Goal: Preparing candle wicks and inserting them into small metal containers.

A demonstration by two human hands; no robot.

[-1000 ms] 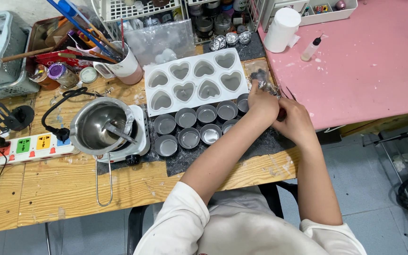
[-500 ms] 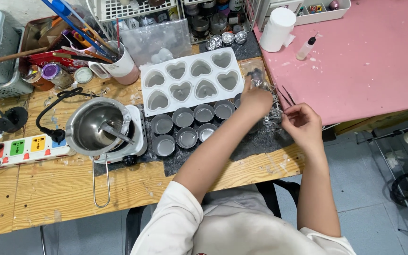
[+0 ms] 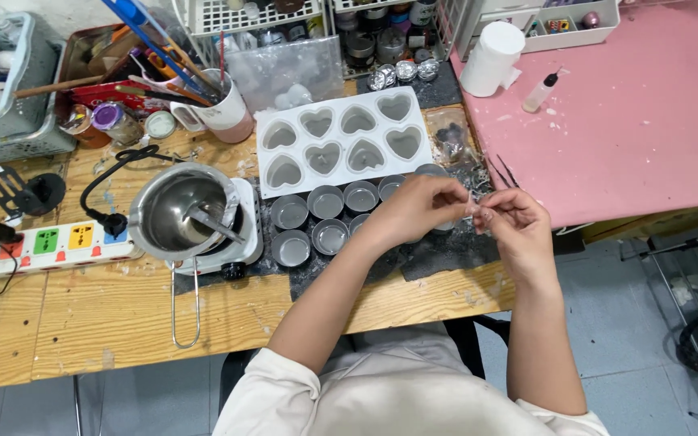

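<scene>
Head view, looking down: the left hand [image 3: 418, 211] and right hand [image 3: 510, 222] meet fingertip to fingertip over the dark mat [image 3: 446, 254], both narrowly pinched on a small, thin, pale piece [image 3: 476, 208] too small to identify, which lies between them, about as near to one as the other. Its long axis cannot be told. Just left of and below the left hand stand the round metal tins [image 3: 325, 202], with the white heart mould [image 3: 341, 145] beyond them and the metal melting pot [image 3: 179, 211] farther left.
</scene>
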